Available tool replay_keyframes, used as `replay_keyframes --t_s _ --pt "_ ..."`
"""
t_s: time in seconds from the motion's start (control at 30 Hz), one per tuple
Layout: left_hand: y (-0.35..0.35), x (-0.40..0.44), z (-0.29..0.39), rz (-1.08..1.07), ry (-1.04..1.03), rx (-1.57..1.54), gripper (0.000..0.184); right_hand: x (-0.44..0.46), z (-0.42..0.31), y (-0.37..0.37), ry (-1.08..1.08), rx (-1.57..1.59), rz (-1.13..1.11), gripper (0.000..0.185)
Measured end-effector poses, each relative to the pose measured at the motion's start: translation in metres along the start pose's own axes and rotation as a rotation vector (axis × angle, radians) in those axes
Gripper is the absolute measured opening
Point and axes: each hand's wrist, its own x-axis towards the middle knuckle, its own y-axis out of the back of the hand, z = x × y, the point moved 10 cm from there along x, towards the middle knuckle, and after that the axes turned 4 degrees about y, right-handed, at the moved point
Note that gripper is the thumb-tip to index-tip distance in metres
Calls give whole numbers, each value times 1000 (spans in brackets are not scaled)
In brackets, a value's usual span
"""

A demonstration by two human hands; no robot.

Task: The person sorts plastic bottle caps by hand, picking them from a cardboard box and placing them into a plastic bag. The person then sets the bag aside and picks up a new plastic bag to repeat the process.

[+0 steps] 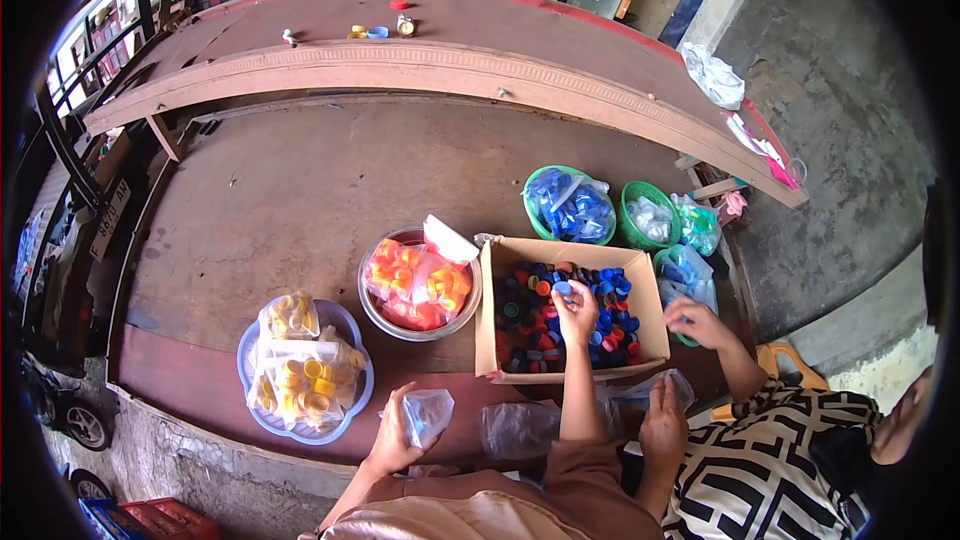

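Note:
My left hand [396, 436] grips a small clear plastic bag [430, 414] close to the table's front edge; something pale bluish shows inside it. Above the cardboard box [655, 315], my right hand [577, 316] pinches a light blue bottle cap [562, 288]. Many loose bottle caps [610, 320] fill the box, mostly dark blue, red and black, with a few orange and green ones. Between my arms, another clear plastic bag [520, 430] lies at the table edge.
At right, a co-worker's hand [700, 323] hovers beside the box; their other hand [663, 425] is by a clear bag. Green baskets [529, 220] with bagged caps stand behind. Left are a bowl [366, 312] of orange and red caps and a lavender tray [247, 360] of yellow ones.

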Motion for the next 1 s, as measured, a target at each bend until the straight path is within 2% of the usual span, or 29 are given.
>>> replay_keyframes --t_s 0.07,0.13,0.2,0.27,0.33,0.43,0.53,0.6,0.63,0.7,0.73,0.8,0.83,0.87,0.9,1.0 --pt "-2 -1 -4 -18 22 -18 83 -26 -16 2 -100 293 80 32" --pt "-6 -1 -6 -31 32 -29 83 -68 -50 -5 -154 434 74 29" --pt "-9 -1 -6 -43 31 -31 83 -107 -100 -17 -11 266 -17 28" --pt "-13 0 -8 -60 33 -47 84 -139 -171 -43 344 200 -301 26" --pt "-14 1 -5 -69 18 -52 85 -166 -221 -66 545 117 -548 26" --pt "-12 3 1 -75 -9 -51 86 -197 -220 -94 539 59 -855 29" --pt "-14 2 -4 -83 8 -71 87 -178 -220 -88 556 50 -761 33" --pt "-11 2 -2 -66 20 -54 87 -142 -182 -76 416 1 -608 28" --pt "-12 2 -5 -71 35 -62 87 -120 -171 -66 363 -128 -522 24" --pt "-12 2 -7 -72 47 -68 87 -82 -141 -42 433 -312 -313 16" --pt "-12 3 -7 -68 43 -66 86 -62 -98 -29 232 -339 -240 15" --pt "-10 0 -4 -60 39 -50 86 -23 -42 -6 216 -661 -132 17" --pt "-8 1 -2 -48 32 -34 86 -9 -20 3 125 -833 -86 18" --pt "-6 5 0 -32 17 -18 86 4 25 10 -3 -832 -83 21" --pt "-6 4 -4 -34 37 -55 85 10 40 14 -132 -898 -118 23" --pt "-2 3 -13 -23 71 -152 85 28 60 25 -257 -1008 -145 26"
